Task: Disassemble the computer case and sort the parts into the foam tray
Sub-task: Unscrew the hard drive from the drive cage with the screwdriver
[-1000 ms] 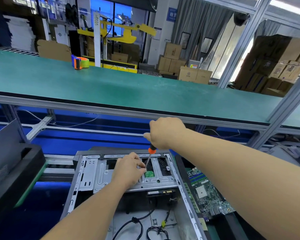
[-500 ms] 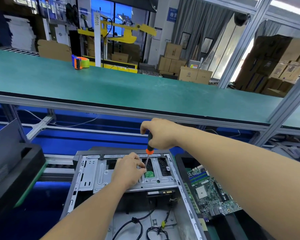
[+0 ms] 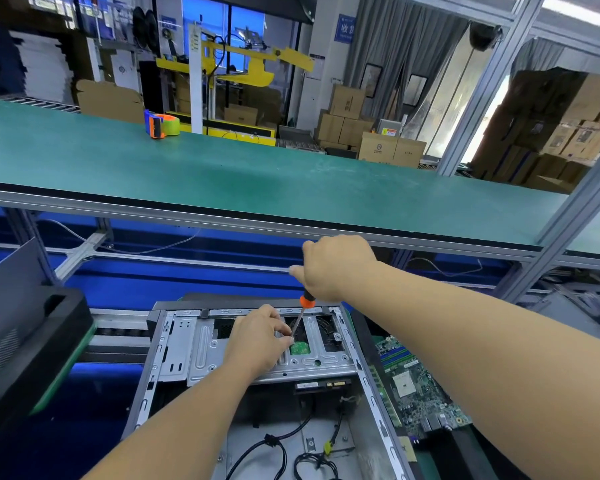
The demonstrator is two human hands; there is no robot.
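From the head view, the computer case (image 3: 257,393) lay open below us. Our right hand (image 3: 333,268) gripped the screwdriver (image 3: 301,315), our left hand (image 3: 257,341) pinched its shaft at the drive bracket (image 3: 201,355) — we should have kept the tip square, pressing firmly.

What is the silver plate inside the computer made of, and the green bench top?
The drive bracket looks like bare stamped sheet metal: grey, shiny, with pressed ribs and punched holes. The bench top is probably a rubbery mat, matte green and scuffed, though that is less certain.
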